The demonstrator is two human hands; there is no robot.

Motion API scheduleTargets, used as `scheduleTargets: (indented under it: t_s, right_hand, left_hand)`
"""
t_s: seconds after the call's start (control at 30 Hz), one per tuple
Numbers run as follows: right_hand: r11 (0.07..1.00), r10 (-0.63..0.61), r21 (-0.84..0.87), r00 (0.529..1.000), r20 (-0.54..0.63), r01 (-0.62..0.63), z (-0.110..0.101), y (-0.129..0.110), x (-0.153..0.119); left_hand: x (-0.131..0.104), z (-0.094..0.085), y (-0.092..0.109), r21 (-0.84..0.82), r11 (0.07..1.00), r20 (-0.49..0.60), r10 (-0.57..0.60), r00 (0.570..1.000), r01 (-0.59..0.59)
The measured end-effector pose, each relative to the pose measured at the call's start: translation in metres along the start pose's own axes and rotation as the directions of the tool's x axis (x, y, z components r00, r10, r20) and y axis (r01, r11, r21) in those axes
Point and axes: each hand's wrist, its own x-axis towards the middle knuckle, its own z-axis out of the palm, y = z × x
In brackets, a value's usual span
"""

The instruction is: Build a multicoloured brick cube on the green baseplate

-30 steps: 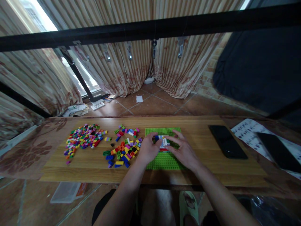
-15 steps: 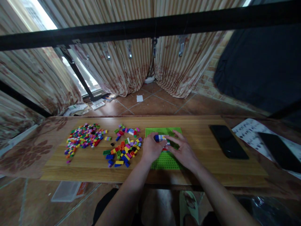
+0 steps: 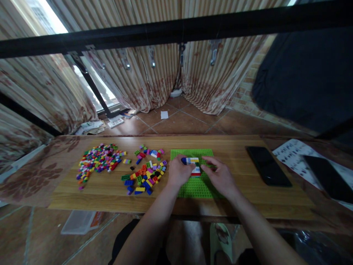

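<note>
A small build of toy building bricks [image 3: 195, 166], in white, blue, yellow and red, sits on the green studded baseplate [image 3: 190, 191]. My left hand [image 3: 178, 172] grips it from the left, its thumb against the near side and its fingers curled behind. Between that thumb and the fingers a dark blue brick [image 3: 184, 161] shows at the build's left end. To the right, my right hand [image 3: 219, 176] hovers over the baseplate with fingers apart, holding nothing and separated from the build by a small gap.
Left of the baseplate lie loose larger bricks [image 3: 146, 178], with a dense pile of small bricks [image 3: 99, 158] farther left. A black phone [image 3: 267, 166] rests on the wooden board [image 3: 234, 147] at right. Beyond it are a printed sheet [image 3: 292, 149] and another dark flat object [image 3: 328, 178].
My right hand has drawn back to the right off the build, uncovering its white and red bricks. My left hand has stayed at the build.
</note>
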Motion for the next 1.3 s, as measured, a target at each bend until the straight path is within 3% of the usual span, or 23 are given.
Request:
scheduleTargets:
  t_s: [0.13, 0.3, 0.57, 0.83, 1.1, 1.2, 1.3]
  right_hand:
    - [1.0, 0.003, 0.007, 1.0, 0.0, -0.003, 0.003, -0.002, -0.001]
    - [0.999, 0.042, -0.008, 0.998, 0.045, -0.042, -0.001, -0.006, -0.002]
    - [1.0, 0.011, 0.007, 0.965, 0.261, -0.013, -0.002, -0.014, -0.004]
    - [0.983, -0.128, -0.093, 0.958, 0.255, 0.156, 0.007, -0.007, -0.003]
    - [0.974, -0.163, -0.109, 0.948, 0.272, 0.199, 0.009, 0.002, -0.004]
    - [0.97, -0.171, -0.122, 0.944, 0.283, 0.212, 0.009, 0.005, -0.005]
    - [0.968, -0.161, -0.14, 0.947, 0.28, 0.206, 0.008, 0.005, -0.007]
  left_hand:
    - [0.001, 0.002, 0.003, 0.032, 0.999, -0.019, -0.034, 0.999, 0.035]
    - [-0.001, 0.001, 0.0, 0.012, 1.0, 0.009, 0.004, 1.0, -0.004]
    - [0.003, -0.005, -0.014, -0.015, 0.992, 0.059, 0.129, 0.99, -0.128]
    - [0.0, -0.01, -0.011, 0.008, 0.991, 0.034, 0.13, 0.991, -0.131]
    - [-0.003, -0.011, -0.011, -0.006, 0.987, 0.043, 0.162, 0.986, -0.162]
    - [-0.005, -0.018, -0.009, 0.018, 0.985, 0.014, 0.17, 0.985, -0.17]
    - [-0.002, -0.038, -0.011, 0.023, 0.983, -0.095, 0.183, 0.979, -0.181]
